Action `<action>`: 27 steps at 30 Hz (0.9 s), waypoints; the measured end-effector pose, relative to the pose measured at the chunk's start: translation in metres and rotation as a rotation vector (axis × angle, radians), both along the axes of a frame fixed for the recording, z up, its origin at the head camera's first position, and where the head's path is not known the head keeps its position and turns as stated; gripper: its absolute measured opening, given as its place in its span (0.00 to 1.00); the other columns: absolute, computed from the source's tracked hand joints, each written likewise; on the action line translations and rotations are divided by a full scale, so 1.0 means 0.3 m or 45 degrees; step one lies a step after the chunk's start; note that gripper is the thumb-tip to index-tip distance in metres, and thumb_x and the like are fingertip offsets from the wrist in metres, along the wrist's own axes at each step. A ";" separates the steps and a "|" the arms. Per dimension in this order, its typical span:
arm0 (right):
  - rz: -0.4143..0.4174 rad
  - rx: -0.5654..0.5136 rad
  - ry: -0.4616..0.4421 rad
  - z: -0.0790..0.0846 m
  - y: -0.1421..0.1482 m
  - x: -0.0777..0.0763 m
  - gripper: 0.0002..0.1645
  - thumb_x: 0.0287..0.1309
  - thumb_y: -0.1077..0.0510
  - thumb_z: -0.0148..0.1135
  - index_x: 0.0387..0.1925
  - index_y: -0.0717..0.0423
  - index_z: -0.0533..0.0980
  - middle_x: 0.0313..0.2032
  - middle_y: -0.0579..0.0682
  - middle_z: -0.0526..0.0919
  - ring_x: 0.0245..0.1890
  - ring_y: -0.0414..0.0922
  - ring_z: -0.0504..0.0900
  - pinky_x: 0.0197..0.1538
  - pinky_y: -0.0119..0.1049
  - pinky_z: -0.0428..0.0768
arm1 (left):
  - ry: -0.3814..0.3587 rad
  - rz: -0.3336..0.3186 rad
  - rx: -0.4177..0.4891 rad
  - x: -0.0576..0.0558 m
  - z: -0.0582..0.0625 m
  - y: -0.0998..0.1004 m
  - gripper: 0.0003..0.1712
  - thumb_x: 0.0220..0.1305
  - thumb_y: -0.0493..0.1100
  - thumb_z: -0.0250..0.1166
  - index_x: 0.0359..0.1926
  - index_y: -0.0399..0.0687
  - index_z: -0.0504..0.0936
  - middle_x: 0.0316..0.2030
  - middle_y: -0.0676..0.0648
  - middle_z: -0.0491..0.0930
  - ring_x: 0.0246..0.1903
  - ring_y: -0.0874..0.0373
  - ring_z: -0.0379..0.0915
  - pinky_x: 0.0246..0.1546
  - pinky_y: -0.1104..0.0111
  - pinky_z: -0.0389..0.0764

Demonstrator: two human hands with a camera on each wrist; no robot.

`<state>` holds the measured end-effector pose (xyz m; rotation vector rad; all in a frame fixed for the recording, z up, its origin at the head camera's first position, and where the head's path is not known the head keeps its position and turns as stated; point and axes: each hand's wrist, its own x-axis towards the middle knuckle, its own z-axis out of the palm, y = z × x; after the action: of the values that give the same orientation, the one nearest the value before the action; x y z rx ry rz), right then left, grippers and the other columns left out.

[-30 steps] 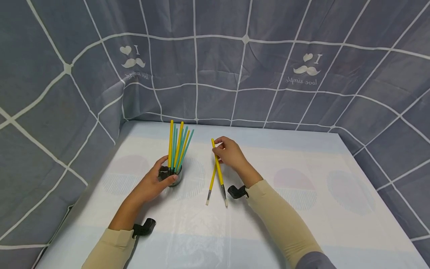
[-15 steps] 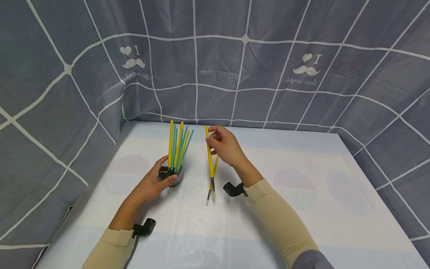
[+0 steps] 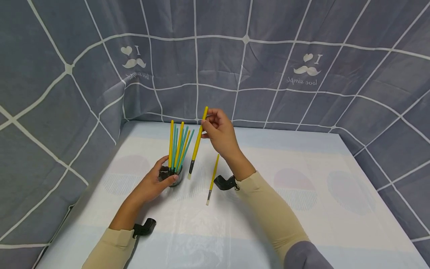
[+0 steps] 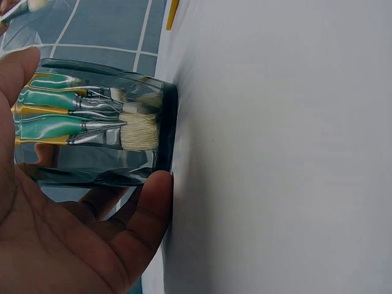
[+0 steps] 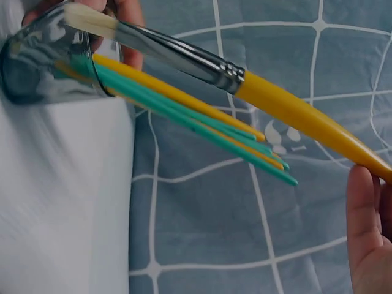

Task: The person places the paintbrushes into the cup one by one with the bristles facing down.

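Note:
My left hand (image 3: 153, 185) grips a clear glass (image 4: 92, 168) that stands on the table. Several yellow and green paintbrushes (image 3: 177, 147) lean in the glass, bristles down, as the left wrist view shows. Above the table and right of the glass, my right hand (image 3: 220, 132) pinches a yellow paintbrush (image 3: 199, 142) near the top of its handle. That brush hangs tilted, its pale bristles (image 5: 92, 19) pointing down and apart from the glass. A thinner yellow paintbrush (image 3: 214, 177) lies on the table, below my right wrist.
The table (image 3: 322, 231) has a pale printed cover. A grey curtain with white lines (image 3: 215, 63) hangs behind it and at both sides. Each wrist wears a small black camera (image 3: 144, 227).
My right hand has lifted the yellow paintbrush off the table and carried it up and left, toward the glass. The left hand and the glass have stayed in place.

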<state>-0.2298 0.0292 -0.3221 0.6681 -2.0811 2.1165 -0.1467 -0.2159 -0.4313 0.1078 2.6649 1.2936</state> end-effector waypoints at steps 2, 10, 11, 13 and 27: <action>-0.001 -0.056 -0.005 -0.002 -0.014 -0.001 0.16 0.70 0.65 0.56 0.55 0.63 0.67 0.39 0.55 0.75 0.36 0.47 0.81 0.38 0.39 0.84 | 0.006 -0.003 0.006 0.000 -0.001 0.000 0.50 0.67 0.62 0.62 0.79 0.55 0.45 0.71 0.30 0.56 0.70 0.30 0.49 0.61 0.31 0.55; -0.051 -0.156 -0.042 -0.022 -0.051 -0.011 0.16 0.70 0.66 0.55 0.56 0.64 0.65 0.41 0.55 0.75 0.39 0.47 0.81 0.41 0.41 0.84 | 0.042 -0.029 0.029 0.004 -0.003 -0.003 0.49 0.68 0.61 0.62 0.78 0.56 0.46 0.71 0.30 0.57 0.70 0.31 0.50 0.60 0.32 0.57; -0.054 -0.153 -0.043 -0.027 -0.055 -0.011 0.16 0.70 0.66 0.54 0.56 0.65 0.65 0.41 0.55 0.75 0.39 0.47 0.81 0.42 0.42 0.84 | 0.042 -0.029 0.029 0.004 -0.003 -0.003 0.48 0.68 0.61 0.62 0.78 0.56 0.46 0.71 0.30 0.56 0.70 0.31 0.49 0.60 0.31 0.57; -0.047 -0.142 -0.051 -0.039 -0.063 -0.011 0.16 0.71 0.66 0.54 0.56 0.65 0.65 0.41 0.56 0.75 0.40 0.48 0.81 0.42 0.43 0.84 | 0.038 -0.027 0.028 0.004 -0.001 -0.002 0.48 0.68 0.60 0.62 0.78 0.56 0.46 0.71 0.30 0.57 0.70 0.31 0.50 0.60 0.31 0.57; 0.015 0.040 -0.072 -0.147 -0.121 0.016 0.15 0.71 0.64 0.54 0.56 0.64 0.67 0.40 0.56 0.75 0.39 0.49 0.81 0.42 0.43 0.84 | 0.016 -0.008 0.027 0.000 0.007 0.002 0.48 0.68 0.58 0.63 0.79 0.56 0.45 0.72 0.30 0.55 0.70 0.30 0.48 0.60 0.31 0.56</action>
<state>-0.2249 -0.0070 -0.3662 0.6322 -2.1488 2.1378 -0.1467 -0.2155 -0.4291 0.1279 2.6594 1.3241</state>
